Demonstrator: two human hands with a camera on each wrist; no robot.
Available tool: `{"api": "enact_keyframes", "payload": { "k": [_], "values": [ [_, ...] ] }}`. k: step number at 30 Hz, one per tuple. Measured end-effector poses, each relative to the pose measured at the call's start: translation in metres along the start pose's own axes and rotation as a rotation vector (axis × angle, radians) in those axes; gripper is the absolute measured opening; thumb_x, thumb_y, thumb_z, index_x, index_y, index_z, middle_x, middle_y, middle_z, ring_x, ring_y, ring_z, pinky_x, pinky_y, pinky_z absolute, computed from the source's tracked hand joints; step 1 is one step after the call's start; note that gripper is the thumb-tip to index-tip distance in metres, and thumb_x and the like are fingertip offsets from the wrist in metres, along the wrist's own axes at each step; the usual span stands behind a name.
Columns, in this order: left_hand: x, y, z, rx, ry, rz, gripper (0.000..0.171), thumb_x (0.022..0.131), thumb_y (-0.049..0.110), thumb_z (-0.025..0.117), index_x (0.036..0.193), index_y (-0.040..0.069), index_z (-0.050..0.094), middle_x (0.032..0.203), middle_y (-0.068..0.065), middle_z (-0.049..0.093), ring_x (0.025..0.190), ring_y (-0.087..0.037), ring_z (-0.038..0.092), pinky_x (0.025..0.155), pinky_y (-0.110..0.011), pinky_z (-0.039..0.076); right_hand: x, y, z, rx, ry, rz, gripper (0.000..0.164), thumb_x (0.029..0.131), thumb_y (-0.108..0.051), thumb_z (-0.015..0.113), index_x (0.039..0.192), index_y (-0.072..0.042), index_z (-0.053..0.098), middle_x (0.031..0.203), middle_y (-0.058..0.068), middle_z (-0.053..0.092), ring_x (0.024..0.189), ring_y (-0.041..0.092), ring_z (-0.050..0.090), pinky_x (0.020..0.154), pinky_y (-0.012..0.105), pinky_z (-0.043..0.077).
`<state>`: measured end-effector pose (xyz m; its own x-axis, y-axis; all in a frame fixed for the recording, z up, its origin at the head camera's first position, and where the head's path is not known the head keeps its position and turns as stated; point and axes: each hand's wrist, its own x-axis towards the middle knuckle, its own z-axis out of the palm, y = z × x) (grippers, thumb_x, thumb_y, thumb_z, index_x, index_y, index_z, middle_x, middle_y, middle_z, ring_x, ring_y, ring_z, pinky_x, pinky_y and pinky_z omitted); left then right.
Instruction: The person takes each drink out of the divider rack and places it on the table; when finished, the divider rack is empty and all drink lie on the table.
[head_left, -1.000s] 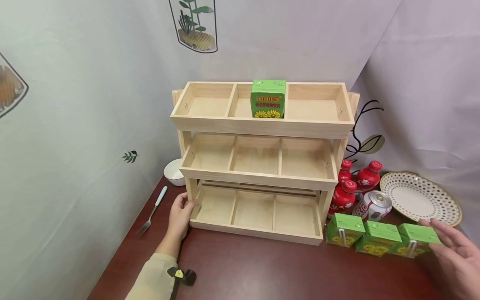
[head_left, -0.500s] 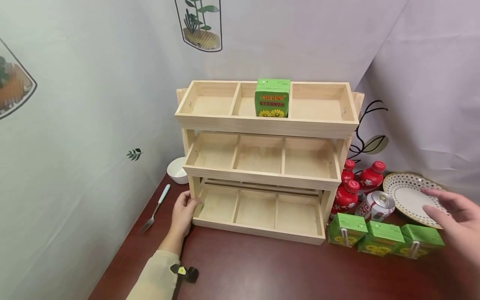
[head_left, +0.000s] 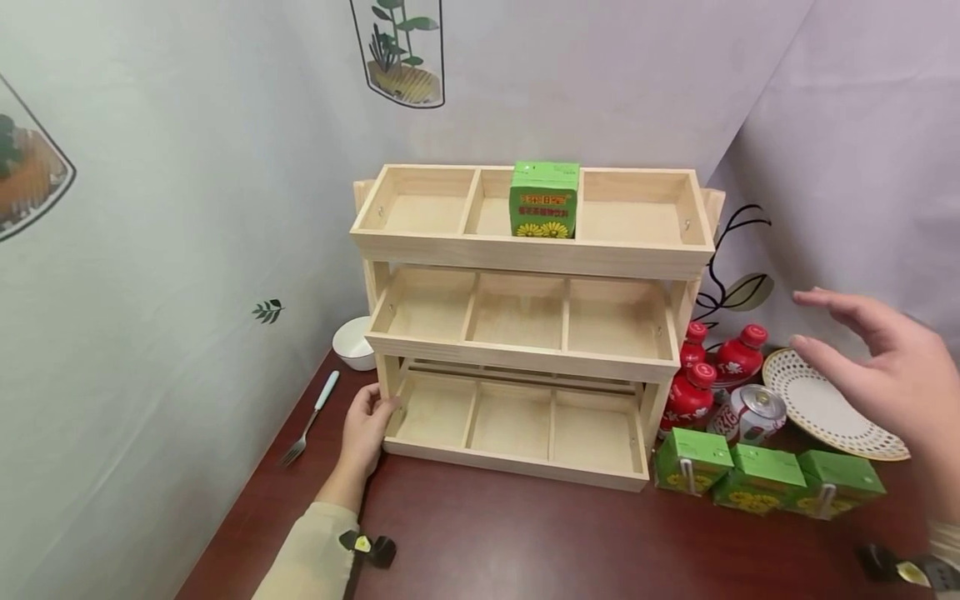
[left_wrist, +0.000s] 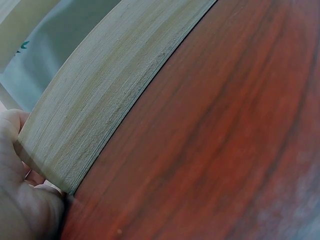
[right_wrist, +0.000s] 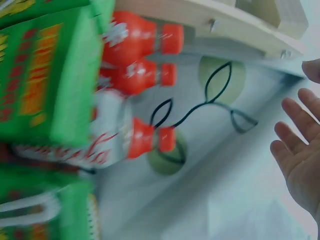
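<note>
A three-tier wooden rack (head_left: 517, 348) stands on the table, each tier split into three compartments. My left hand (head_left: 365, 427) holds its lower left end, thumb at the front; in the left wrist view the hand (left_wrist: 25, 195) grips the corner of the bottom tier's board (left_wrist: 95, 105). My right hand (head_left: 888, 354) hangs in the air over the dotted plate (head_left: 885, 442), fingers apart and holding nothing. Below and left of it, three green drink cartons (head_left: 757, 475) stand in a row. Another green carton (head_left: 543, 200) sits in the top tier's middle compartment.
Red bottles (head_left: 738, 354) and a silver-and-red can (head_left: 750, 414) stand between the rack's right side and the plate. On the left lie a fork (head_left: 310, 419) with a pale handle and a white bowl (head_left: 354, 342). Printed cloth (head_left: 600, 83) hangs behind.
My right hand has risen from beside the rightmost carton and moved up and left over the plate, without a carton. The left hand stays at the rack's lower corner.
</note>
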<state>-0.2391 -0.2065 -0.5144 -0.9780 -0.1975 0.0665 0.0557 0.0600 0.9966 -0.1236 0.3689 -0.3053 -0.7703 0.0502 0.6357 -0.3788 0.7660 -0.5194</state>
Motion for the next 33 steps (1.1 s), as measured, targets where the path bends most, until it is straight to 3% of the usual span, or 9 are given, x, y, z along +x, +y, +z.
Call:
{"api": "enact_keyframes", "payload": {
  "k": [3,8,16,20,26,30,33],
  "values": [
    [0.000,-0.001,0.001,0.002,-0.003,-0.001,0.034,0.088,0.006,0.063,0.121,0.004,0.055,0.113,-0.016,0.059,0.097,-0.019,0.058,0.076,-0.025,0.051,0.017,-0.014,0.002,-0.044,0.003,-0.081,0.051,0.076,-0.002,0.078,0.124,-0.015,0.066,0.125,-0.021,0.059,0.118,-0.010,0.047,0.098,0.008,0.030],
    [0.000,-0.001,0.001,-0.006,-0.005,-0.001,0.034,0.087,0.006,0.063,0.120,0.005,0.055,0.111,-0.014,0.059,0.096,-0.019,0.058,0.076,-0.025,0.051,0.044,-0.038,0.008,-0.029,0.006,-0.232,0.052,0.071,0.001,0.079,0.121,-0.009,0.068,0.124,-0.004,0.064,0.118,-0.004,0.051,0.100,0.013,0.033],
    [0.001,-0.001,0.001,0.004,-0.008,0.006,0.034,0.087,0.007,0.063,0.120,0.004,0.055,0.110,-0.014,0.060,0.096,-0.019,0.058,0.076,-0.025,0.051,0.075,-0.064,0.025,-0.002,0.032,-0.306,0.050,0.069,0.000,0.079,0.118,-0.006,0.069,0.119,-0.013,0.064,0.114,-0.005,0.052,0.097,0.013,0.034],
    [0.002,-0.002,0.001,0.012,-0.008,0.015,0.034,0.088,0.007,0.063,0.120,0.004,0.055,0.110,-0.014,0.059,0.095,-0.019,0.058,0.075,-0.025,0.051,0.085,-0.075,0.041,0.001,0.059,-0.376,0.048,0.070,-0.005,0.079,0.117,-0.005,0.069,0.115,0.003,0.068,0.112,-0.002,0.054,0.095,0.014,0.036],
    [0.001,-0.005,0.000,-0.006,-0.008,0.002,0.033,0.087,0.007,0.063,0.119,0.004,0.055,0.110,-0.014,0.060,0.095,-0.018,0.059,0.075,-0.026,0.051,0.097,-0.095,0.061,-0.014,0.122,-0.538,0.043,0.076,-0.025,0.073,0.111,0.000,0.069,0.112,0.016,0.067,0.112,0.020,0.058,0.099,0.020,0.037],
    [0.002,-0.004,-0.001,-0.002,-0.004,0.009,0.033,0.087,0.007,0.063,0.119,0.004,0.055,0.111,-0.014,0.060,0.096,-0.019,0.058,0.076,-0.026,0.051,0.104,-0.111,0.074,-0.012,0.096,-0.658,0.045,0.081,-0.031,0.063,0.109,0.004,0.068,0.108,0.020,0.067,0.107,0.035,0.059,0.103,0.031,0.037],
    [0.002,-0.002,-0.001,0.007,-0.001,0.010,0.034,0.087,0.007,0.063,0.119,0.004,0.055,0.110,-0.014,0.060,0.095,-0.019,0.058,0.075,-0.026,0.051,0.108,-0.120,0.080,-0.058,0.060,-0.680,0.044,0.083,-0.029,0.063,0.112,0.004,0.067,0.111,0.019,0.067,0.107,0.036,0.060,0.103,0.036,0.038]
  ]
}}
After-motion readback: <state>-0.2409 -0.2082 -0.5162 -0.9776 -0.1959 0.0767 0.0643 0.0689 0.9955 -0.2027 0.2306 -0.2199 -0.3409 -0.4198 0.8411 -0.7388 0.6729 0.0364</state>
